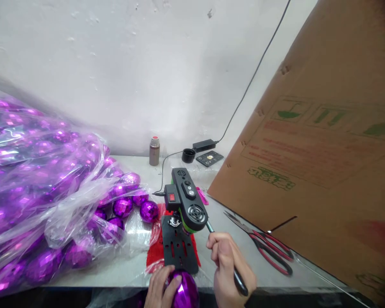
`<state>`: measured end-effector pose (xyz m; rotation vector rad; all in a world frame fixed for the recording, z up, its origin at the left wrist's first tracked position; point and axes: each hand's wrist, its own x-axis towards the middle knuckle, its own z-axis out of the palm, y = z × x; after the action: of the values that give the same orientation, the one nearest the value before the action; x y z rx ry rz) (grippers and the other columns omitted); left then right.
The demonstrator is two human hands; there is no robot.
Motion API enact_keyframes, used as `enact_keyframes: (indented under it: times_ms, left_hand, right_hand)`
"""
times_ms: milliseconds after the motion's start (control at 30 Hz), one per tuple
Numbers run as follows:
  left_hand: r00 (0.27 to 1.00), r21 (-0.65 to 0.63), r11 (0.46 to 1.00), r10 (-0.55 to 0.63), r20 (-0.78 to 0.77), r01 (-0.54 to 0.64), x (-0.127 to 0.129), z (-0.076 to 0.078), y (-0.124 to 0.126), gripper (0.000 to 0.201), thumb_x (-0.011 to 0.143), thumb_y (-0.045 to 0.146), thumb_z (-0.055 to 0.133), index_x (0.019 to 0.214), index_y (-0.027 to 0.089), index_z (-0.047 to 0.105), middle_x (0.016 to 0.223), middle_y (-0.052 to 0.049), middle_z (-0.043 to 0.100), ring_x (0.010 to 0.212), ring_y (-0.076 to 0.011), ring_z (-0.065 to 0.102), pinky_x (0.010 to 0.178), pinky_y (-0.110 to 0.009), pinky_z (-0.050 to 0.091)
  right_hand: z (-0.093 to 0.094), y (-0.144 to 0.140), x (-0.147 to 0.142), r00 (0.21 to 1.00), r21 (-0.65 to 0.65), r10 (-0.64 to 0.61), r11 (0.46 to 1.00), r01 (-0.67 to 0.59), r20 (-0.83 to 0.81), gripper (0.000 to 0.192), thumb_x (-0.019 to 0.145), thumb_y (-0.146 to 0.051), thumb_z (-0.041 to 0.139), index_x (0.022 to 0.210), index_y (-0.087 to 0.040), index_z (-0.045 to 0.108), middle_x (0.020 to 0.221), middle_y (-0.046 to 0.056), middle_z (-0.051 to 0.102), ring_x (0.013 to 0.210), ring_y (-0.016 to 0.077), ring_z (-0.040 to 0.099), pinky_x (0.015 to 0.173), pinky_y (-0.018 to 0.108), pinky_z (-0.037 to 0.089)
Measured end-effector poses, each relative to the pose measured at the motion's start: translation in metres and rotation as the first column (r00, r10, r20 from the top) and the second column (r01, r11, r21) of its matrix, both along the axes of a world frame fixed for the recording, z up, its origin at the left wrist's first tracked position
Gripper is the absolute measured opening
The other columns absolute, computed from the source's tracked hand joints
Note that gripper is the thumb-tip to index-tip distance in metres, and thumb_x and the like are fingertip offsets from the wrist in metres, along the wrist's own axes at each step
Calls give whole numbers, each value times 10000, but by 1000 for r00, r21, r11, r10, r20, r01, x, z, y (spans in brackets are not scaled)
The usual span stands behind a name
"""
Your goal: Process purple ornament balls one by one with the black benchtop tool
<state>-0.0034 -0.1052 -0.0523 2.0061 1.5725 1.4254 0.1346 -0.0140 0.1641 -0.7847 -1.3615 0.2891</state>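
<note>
A: How do the fingers sit?

B: The thumb and fingers of the left hand (160,287) press against a purple faceted ball (186,293) at the front edge of the surface (220,214), probably to keep it from rolling. The right hand (231,269) is wrapped firmly round a black-handled rod (240,282), thumb along the top, which seems a grip for control.

A: Where does the rod lead?

B: Its metal shaft slants up to the side of a black vented machine (192,201); I cannot tell whether they are joined. The machine stands over a black slotted plate (179,256), likely its base, on a red sheet (154,254) that perhaps protects the surface.

A: And farther out?

B: Left, a clear plastic bag (83,196) bulges with more purple balls, apparently kept within reach. Right, red-and-black scissors (272,254) lie beside a large cardboard box (308,171). Behind, by the wall, are a bottle (154,155), a black cup (188,156) and a power adapter (204,146), its cable running upward.
</note>
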Motion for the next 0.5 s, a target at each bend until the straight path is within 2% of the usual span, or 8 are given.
enact_keyframes:
  times_ms: [33, 100, 133, 200, 267, 300, 400, 500]
  left_hand:
    - [1000, 10, 1000, 14, -14, -14, -3, 4, -2, 467, 947, 284, 768, 1386, 385, 644, 1349, -134, 724, 1290, -378, 692, 1112, -571, 557]
    - [998, 4, 998, 63, -8, -63, -14, 22, 12, 379, 1023, 404, 642, 1398, 349, 641, 1414, -155, 672, 1341, -381, 645, 1124, -583, 542]
    - [995, 0, 995, 96, 11, -96, -22, 36, 26, 426, 1042, 470, 583, 1434, 307, 617, 1481, -180, 613, 1393, -392, 596, 1131, -591, 534]
    - [976, -40, 976, 216, 29, -215, -39, 65, 66, 448, 1060, 450, 542, 1471, 274, 575, 1501, -182, 576, 1416, -373, 563, 1161, -600, 500]
    - [931, -114, 931, 356, 73, -347, -55, 88, 109, 492, 1017, 479, 587, 1440, 227, 580, 1490, -197, 559, 1452, -406, 508, 1195, -649, 437]
    - [930, -188, 922, 359, 80, -339, -61, 96, 129, 528, 968, 492, 640, 1411, 210, 593, 1489, -208, 551, 1476, -427, 475, 1205, -656, 417]
    - [935, -351, 904, 316, 164, -244, -72, 105, 166, 647, 801, 468, 779, 1354, 178, 610, 1347, -207, 638, 1381, -451, 565, 1178, -658, 433]
    - [902, -416, 894, 306, 303, -164, -70, 103, 172, 774, 717, 484, 844, 1376, 174, 585, 1351, -197, 655, 1344, -442, 603, 1181, -646, 433]
  right_hand:
    - [-4, -1, 1, 1000, 4, 1, 1000, -1, 2, 419, 1093, -196, 483, 675, -207, 491, 615, -14, 502, 591, 121, 524, 494, 248, 336]
    - [-9, -1, 2, 1000, 12, 10, 1000, -10, 8, 412, 1088, -177, 476, 678, -208, 495, 626, -9, 508, 588, 122, 514, 482, 249, 324]
    - [-10, -1, 2, 1000, 16, 12, 1000, -12, 12, 415, 1087, -171, 474, 674, -208, 495, 630, -7, 510, 585, 122, 508, 478, 251, 321]
    - [-11, -2, 2, 1000, 13, 10, 1000, -10, 20, 416, 1084, -163, 472, 671, -207, 496, 638, -4, 516, 577, 121, 495, 476, 255, 315]
    - [-11, -2, 2, 1000, -6, 1, 1000, -1, 30, 404, 1082, -158, 470, 681, -205, 494, 646, -6, 520, 565, 115, 478, 479, 255, 310]
    - [-11, -2, 2, 999, -15, -2, 1000, 3, 39, 396, 1081, -155, 466, 689, -205, 490, 655, -8, 526, 562, 110, 473, 483, 253, 313]
    - [-12, -2, 4, 998, -10, 5, 1000, -5, 59, 367, 1079, -144, 450, 719, -207, 482, 676, -11, 537, 571, 103, 484, 494, 238, 333]
    - [-14, -3, 5, 998, 11, 16, 1000, -17, 67, 345, 1070, -123, 444, 740, -210, 491, 675, -13, 538, 582, 107, 506, 495, 233, 346]
